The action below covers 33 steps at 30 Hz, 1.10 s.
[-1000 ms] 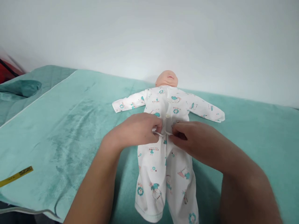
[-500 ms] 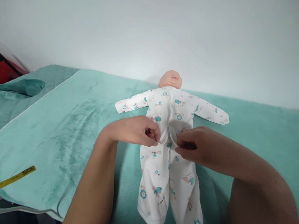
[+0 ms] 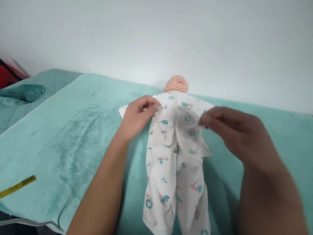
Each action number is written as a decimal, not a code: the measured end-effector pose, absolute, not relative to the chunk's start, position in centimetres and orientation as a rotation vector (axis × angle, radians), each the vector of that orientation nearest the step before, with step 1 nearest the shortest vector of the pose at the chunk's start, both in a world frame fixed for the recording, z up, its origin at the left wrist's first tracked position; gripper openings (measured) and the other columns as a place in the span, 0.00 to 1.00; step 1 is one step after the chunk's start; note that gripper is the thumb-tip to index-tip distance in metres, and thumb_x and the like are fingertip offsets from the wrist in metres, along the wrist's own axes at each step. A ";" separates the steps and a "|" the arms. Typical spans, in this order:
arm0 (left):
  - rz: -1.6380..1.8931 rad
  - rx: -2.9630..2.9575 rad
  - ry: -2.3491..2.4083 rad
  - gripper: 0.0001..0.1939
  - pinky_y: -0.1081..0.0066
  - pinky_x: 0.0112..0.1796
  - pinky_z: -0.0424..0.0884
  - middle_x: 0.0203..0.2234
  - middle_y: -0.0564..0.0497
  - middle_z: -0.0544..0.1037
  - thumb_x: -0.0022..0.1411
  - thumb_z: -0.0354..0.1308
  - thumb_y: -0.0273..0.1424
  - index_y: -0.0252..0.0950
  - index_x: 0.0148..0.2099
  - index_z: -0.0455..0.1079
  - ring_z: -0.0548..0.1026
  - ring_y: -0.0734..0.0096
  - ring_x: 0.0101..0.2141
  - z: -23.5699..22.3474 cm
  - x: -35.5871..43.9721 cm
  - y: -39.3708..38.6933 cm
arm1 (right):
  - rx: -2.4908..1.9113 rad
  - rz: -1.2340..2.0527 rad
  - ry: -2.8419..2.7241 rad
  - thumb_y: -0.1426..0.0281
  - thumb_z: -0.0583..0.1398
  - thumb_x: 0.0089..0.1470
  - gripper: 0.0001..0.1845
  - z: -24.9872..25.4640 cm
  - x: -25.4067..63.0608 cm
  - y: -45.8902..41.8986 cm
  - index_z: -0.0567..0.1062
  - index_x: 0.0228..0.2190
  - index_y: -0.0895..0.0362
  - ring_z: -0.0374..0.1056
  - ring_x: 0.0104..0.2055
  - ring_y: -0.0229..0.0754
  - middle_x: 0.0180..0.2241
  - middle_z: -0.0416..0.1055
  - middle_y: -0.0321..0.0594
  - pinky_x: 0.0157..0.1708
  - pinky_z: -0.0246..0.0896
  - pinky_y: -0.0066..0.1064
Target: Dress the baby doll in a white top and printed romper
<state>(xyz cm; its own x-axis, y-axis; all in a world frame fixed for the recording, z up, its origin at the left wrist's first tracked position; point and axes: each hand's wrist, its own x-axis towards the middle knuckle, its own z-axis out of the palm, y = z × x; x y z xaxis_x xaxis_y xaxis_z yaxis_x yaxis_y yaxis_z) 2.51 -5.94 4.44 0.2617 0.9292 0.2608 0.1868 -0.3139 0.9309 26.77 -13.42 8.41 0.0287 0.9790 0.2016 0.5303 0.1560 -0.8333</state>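
While the printed, soft-looking shirt (image 3: 168, 124) drapes, I cannot tell whether curled hands (image 3: 139, 116) (image 3: 232, 132) pinch it.

Plain pale wall (image 3: 156, 39) behind, teal cloth (image 3: 80, 137) w/ white piping, red item (image 3: 7, 75) at far L edge

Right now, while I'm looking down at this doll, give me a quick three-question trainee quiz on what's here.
1. What colour is the cloth beneath the doll?
A) Red
B) Teal
C) Brown
2. True or false: the yellow strip lies nearer your left hand than your right hand.
3. Fill in the blank: the lower edge of the doll's buttoned top overlaps its printed ____.

Key: 1 B; 2 true; 3 trousers.
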 end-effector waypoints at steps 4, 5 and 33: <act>1.314 1.878 1.168 0.16 0.66 0.51 0.68 0.54 0.46 0.73 0.69 0.49 0.39 0.40 0.53 0.70 0.70 0.64 0.54 3.0 4.6 -5.3 | -1.379 0.423 -1.615 0.61 0.57 0.62 0.14 5.3 24.9 -11.3 0.75 0.48 0.46 0.65 0.59 0.49 0.56 0.70 0.37 0.58 0.60 0.44; 1.307 1.930 1.143 0.18 0.64 0.54 0.66 0.58 0.45 0.70 0.70 0.47 0.39 0.41 0.56 0.68 0.66 0.63 0.58 2.6 5.0 -5.2 | -1.370 0.394 -1.643 0.60 0.56 0.62 0.17 4.5 24.6 -10.9 0.73 0.52 0.46 0.60 0.63 0.49 0.59 0.67 0.37 0.62 0.55 0.46; 0.705 2.223 1.509 0.26 0.60 0.47 0.66 0.47 0.41 0.73 0.70 0.38 0.47 0.37 0.56 0.65 0.71 0.54 0.49 1.7 5.6 -5.4 | -1.646 0.687 -1.505 0.52 0.55 0.60 0.32 2.2 24.6 -9.6 0.62 0.63 0.43 0.39 0.72 0.49 0.70 0.45 0.34 0.69 0.33 0.51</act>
